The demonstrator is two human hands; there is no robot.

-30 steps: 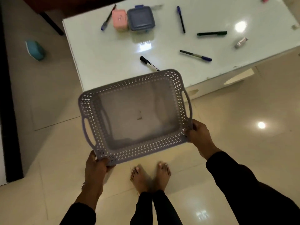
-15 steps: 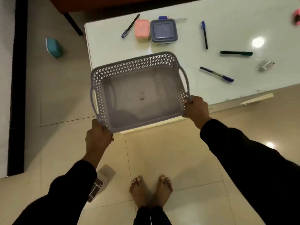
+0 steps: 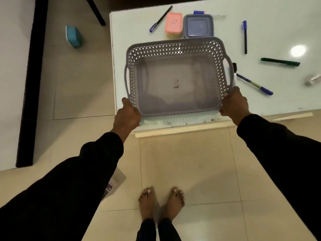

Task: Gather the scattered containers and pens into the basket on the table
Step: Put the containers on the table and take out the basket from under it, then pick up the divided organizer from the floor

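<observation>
I hold an empty grey perforated basket (image 3: 177, 47) over the near left part of the white table (image 3: 271, 30). My left hand (image 3: 127, 117) grips its near left corner and my right hand (image 3: 233, 103) grips its near right corner. Just beyond the basket stand a pink container (image 3: 173, 23) and a grey-blue lidded container (image 3: 198, 26). Pens lie scattered: a blue-capped one (image 3: 160, 19) at the far left, another blue pen (image 3: 245, 37), a green pen (image 3: 280, 62), a blue pen (image 3: 254, 84) by the basket's right handle, and a black marker tip (image 3: 234, 66) partly hidden behind that handle.
A small clear tube-like item (image 3: 312, 80) lies at the table's right. A teal container (image 3: 73, 36) sits on the tiled floor left of the table. A dark furniture leg (image 3: 96, 12) stands behind it. My bare feet (image 3: 161, 202) are on the floor near a flat grey device (image 3: 114, 183).
Both hands carried the basket forward from over the floor to above the table's near edge. It now covers the black marker. The view moved closer to the table.
</observation>
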